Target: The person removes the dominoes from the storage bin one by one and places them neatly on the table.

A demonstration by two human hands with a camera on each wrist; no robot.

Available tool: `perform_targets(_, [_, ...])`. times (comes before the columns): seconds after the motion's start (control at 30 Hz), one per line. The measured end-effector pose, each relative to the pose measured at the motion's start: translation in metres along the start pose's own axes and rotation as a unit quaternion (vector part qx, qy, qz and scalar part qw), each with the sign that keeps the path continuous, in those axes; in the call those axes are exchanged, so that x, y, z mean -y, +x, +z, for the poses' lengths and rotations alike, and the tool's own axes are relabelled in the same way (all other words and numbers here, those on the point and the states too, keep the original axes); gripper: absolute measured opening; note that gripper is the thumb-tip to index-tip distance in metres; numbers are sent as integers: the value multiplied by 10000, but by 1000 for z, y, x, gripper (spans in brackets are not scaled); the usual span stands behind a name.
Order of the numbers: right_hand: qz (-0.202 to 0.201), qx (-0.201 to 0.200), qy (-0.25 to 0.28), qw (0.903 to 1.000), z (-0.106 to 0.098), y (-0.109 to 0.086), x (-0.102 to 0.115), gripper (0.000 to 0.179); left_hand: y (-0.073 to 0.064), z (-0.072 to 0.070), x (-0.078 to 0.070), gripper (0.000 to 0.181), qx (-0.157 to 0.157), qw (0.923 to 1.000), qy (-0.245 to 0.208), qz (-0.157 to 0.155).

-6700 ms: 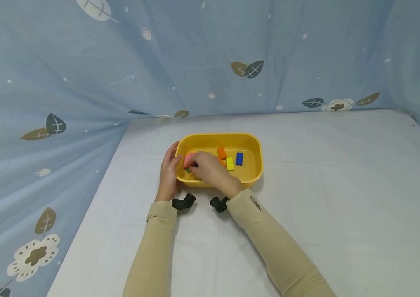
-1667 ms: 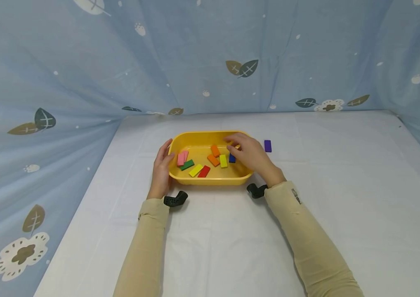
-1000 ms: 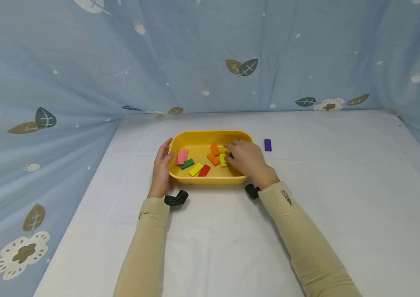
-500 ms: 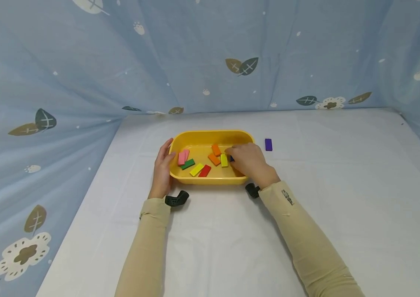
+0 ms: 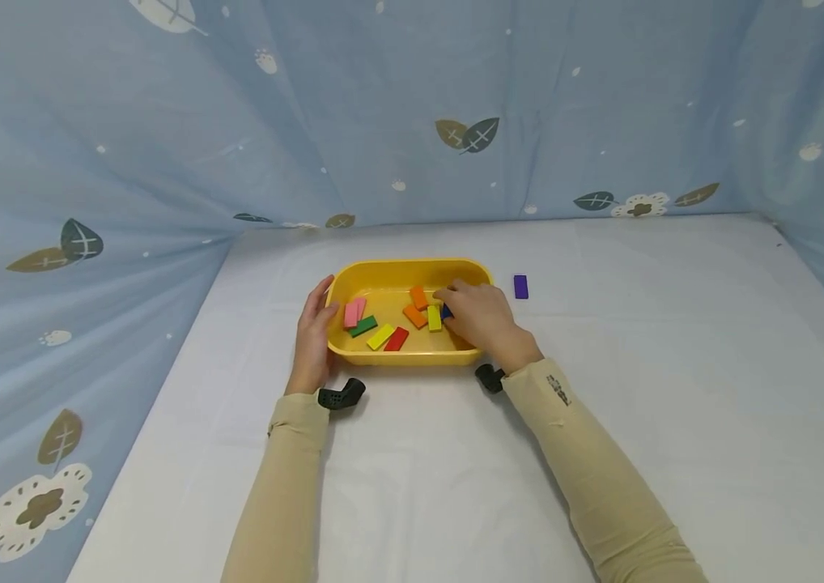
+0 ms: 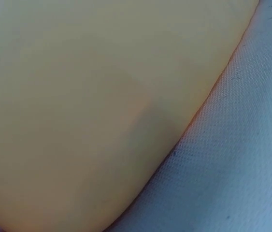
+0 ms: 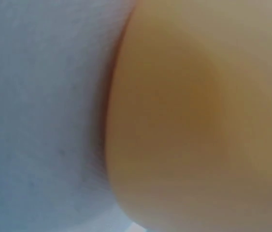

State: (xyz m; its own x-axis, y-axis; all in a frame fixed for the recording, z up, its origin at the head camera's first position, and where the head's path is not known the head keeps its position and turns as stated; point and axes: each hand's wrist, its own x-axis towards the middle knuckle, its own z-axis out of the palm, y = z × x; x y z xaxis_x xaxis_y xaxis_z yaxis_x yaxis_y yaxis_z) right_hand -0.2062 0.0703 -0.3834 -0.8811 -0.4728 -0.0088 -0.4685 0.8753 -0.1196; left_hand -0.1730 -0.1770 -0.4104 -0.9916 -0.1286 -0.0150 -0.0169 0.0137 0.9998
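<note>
In the head view a yellow plastic tray [image 5: 409,359] sits on the white table with small coloured blocks inside. My left hand [image 5: 312,344] grips its left end, thumb over the rim and fingers along the outside. At the right end my right hand [image 5: 482,316] reaches inside, its fingers around a blue block [image 5: 445,311] that they largely hide. Beside that lie a yellow block [image 5: 434,318] and two orange blocks, one of them the upper orange block [image 5: 418,297]. In both wrist views the blurred tray wall [image 6: 78,121] fills most of the picture.
Toward the tray's left lie pink blocks [image 5: 350,315], a green block [image 5: 363,326], another yellow block [image 5: 380,337] and a red block [image 5: 397,339]. Outside, right of the tray, a purple block [image 5: 520,287] rests on the table. A blue patterned cloth [image 5: 354,105] hangs behind.
Since the earliest frame, the right hand has moved from the tray's left part to the blue block at right. A purple block now lies outside on the table. The left hand stays on the tray.
</note>
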Motion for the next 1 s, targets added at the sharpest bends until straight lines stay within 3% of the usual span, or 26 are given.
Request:
perform_targets(0.17, [-9,-178,133,9998,-1,1,0,40,-4,1,-4,45,38,10000,-58,9])
perform_targets(0.57, [-4,-386,951,9947,-8,2,-5,42,8,-4,15,44,-18,9998,-59,179])
perform_targets(0.67, [-24,-378,1499,9880,-12,2,-11,42,9,-3,14,43,15,9997,-80,226])
perform_targets(0.83, [-168,-271,2485,9681,-19,-1,-25,42,10,-3,13,43,10,9997,-39,229])
perform_targets(1.0, [-243,-306,2750,9606,-22,-2,-33,42,9,-4,14,43,-35,9999,1,131])
